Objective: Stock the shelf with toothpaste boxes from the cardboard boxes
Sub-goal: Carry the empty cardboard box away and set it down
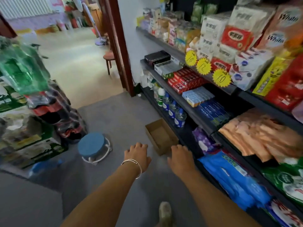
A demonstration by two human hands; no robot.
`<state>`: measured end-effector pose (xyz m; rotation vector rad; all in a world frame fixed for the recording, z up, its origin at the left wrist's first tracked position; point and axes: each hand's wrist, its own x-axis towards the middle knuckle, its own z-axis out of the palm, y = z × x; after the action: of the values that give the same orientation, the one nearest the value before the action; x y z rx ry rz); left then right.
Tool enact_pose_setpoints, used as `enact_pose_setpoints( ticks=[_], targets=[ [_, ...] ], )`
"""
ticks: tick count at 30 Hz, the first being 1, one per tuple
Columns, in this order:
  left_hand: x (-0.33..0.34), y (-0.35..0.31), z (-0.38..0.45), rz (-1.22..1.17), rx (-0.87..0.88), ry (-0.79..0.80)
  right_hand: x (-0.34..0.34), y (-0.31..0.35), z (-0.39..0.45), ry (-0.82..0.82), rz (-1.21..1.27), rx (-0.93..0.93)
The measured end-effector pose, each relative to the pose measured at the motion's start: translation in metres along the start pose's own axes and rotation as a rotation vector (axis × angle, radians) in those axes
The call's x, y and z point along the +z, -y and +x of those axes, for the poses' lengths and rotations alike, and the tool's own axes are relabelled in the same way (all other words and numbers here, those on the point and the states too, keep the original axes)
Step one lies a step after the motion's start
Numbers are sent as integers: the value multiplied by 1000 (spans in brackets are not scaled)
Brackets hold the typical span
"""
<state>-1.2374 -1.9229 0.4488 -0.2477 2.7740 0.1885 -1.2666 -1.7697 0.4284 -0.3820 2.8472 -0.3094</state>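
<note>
An open cardboard box (161, 136) lies on the grey floor (124, 115) against the foot of the shelf (185, 110), its inside showing bare brown card. Its near end sits between the two hands and just beyond their fingertips. The left hand (136, 153) hangs at about 8 o'clock from the box, fingers spread and relaxed, holding nothing, with a thin bracelet (132, 163) on the wrist. The right hand (180, 155) hangs at about 5 o'clock from the box, fingers loosely extended, also holding nothing, close to the shelf's lower edge. Neither hand touches the box.

Toothpaste boxes (186, 79) already lie stacked on the middle shelf at about 1 o'clock from the box: red ones, with light blue and dark blue ones next to them. Yellow price tags (203, 66) hang above. A blue stool (92, 145) stands at 9 o'clock from the box, well apart.
</note>
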Motion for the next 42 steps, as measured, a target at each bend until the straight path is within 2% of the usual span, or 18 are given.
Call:
enact_pose_setpoints(
  ticks=[12,20,22,27,32,37,40,42],
  targets=[
    [-50,39,316,97,201,96,14,0,283,85,47,320],
    [-30,62,528,231,448,216,91,2,436,155,233,778],
    [-16,67,567,276,481,237,116,2,460,159,258,843],
    [50,69,642,262,530,303,181,-13,494,213,297,983],
    [165,78,711,257,542,284,295,-46,527,168,333,1106],
    [288,87,791,248,563,172,416,-81,555,19,497,1279],
    [342,88,828,186,498,126,465,-98,567,-102,596,1380],
    [368,88,847,85,426,150,490,-106,573,-172,654,1471]
  ],
)
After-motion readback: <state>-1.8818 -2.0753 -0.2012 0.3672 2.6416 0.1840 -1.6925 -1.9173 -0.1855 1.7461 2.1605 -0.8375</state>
